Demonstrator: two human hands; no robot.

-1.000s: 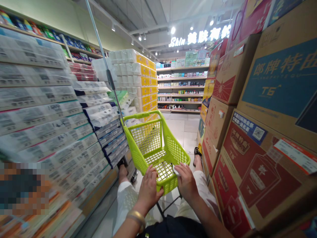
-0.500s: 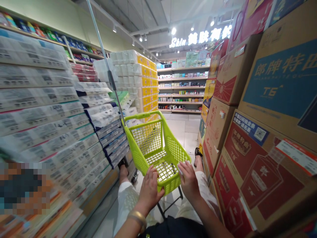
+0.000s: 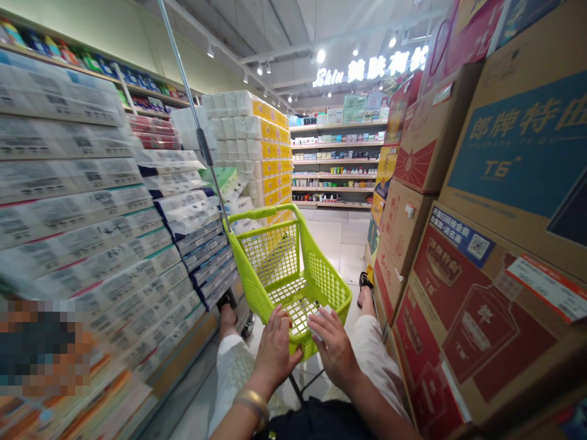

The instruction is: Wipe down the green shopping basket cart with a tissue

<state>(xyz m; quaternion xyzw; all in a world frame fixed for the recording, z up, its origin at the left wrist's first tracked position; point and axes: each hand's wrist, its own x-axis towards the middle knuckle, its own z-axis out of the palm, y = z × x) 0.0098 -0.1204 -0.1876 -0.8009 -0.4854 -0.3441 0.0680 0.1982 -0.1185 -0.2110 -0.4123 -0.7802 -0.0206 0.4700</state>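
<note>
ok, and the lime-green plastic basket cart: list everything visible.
The lime-green plastic basket cart has perforated side walls, a gridded far panel and floor, and a far handle bar. Thin dark legs show beneath, a caster at lower left. A silver metal pole rises at its far-left corner. It stands upright on the pale tiled floor. The left hand appears to rest on the near rim; the right hand holds a white, tissue-like wipe there, contact unclear.
</note>
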